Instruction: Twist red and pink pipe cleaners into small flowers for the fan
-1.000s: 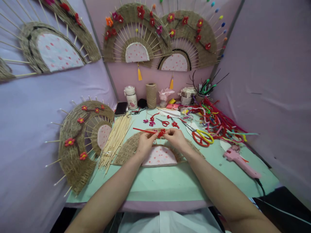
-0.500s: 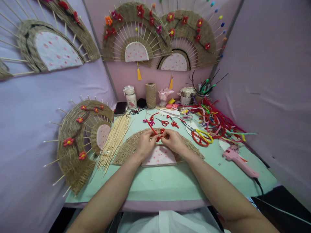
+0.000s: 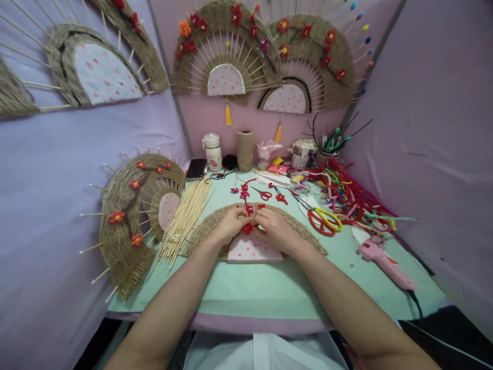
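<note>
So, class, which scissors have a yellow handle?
The larger scissors, right of the right hand: the other handle is red; the small scissors have red handles.

Lit dimly and softly, with a cool purplish cast over the left wall [image 3: 73, 139], dulling to grey along the right wall [image 3: 442, 149]. Shadowed faintly across the worktop [image 3: 250, 290], nearly black beneath its lower corners. Stretched wide toward the edges, lengthening the forearms [image 3: 335, 295]. Slightly soft throughout, blurring fine detail around the red stem [image 3: 246, 201].
</note>
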Action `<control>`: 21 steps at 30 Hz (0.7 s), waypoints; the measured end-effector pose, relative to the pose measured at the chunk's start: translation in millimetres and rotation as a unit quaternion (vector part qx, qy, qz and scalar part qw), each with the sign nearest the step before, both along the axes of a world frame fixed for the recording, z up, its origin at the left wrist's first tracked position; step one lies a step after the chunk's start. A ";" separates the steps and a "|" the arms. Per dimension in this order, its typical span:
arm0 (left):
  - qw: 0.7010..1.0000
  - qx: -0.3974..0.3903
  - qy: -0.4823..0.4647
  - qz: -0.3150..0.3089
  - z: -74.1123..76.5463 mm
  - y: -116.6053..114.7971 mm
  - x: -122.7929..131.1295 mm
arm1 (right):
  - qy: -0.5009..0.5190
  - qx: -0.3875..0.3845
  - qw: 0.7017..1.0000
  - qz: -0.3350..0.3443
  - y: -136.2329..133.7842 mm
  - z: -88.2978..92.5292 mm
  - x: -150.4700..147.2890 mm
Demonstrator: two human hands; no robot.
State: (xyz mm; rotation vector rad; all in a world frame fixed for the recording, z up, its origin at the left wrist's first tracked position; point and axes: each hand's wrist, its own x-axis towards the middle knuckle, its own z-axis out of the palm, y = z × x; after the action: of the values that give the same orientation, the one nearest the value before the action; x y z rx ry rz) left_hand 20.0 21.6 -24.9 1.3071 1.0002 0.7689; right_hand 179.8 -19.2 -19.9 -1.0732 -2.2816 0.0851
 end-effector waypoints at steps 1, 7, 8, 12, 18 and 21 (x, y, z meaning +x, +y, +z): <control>1.000 -0.008 -0.003 0.013 -0.1 1.1 -0.1 | 0.019 -0.009 1.000 -0.017 0.2 -0.2 -0.6; 0.991 0.097 -0.028 0.090 -1.0 5.0 3.7 | 0.164 -0.117 0.960 -0.192 6.4 -1.7 6.9; 0.988 0.130 -0.010 0.078 -2.1 4.6 4.5 | 0.168 -0.126 0.957 -0.199 7.0 -1.5 8.2; 0.979 0.191 0.058 0.045 -6.6 1.1 6.8 | 0.148 -0.128 0.961 -0.196 6.1 -0.6 7.9; 0.962 0.229 0.128 0.072 -4.2 -6.6 10.1 | 0.122 -0.116 0.966 -0.197 2.6 -0.3 1.7; 0.939 0.284 0.178 0.082 -2.9 -13.0 12.7 | 0.103 -0.112 0.966 -0.211 1.4 0.2 0.1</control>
State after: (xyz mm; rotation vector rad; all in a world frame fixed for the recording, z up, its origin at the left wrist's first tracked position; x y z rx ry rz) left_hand 32.7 8.5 -27.8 1.9289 1.2369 1.0183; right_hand 180.0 -17.8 -19.7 -1.5690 -1.8481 0.2718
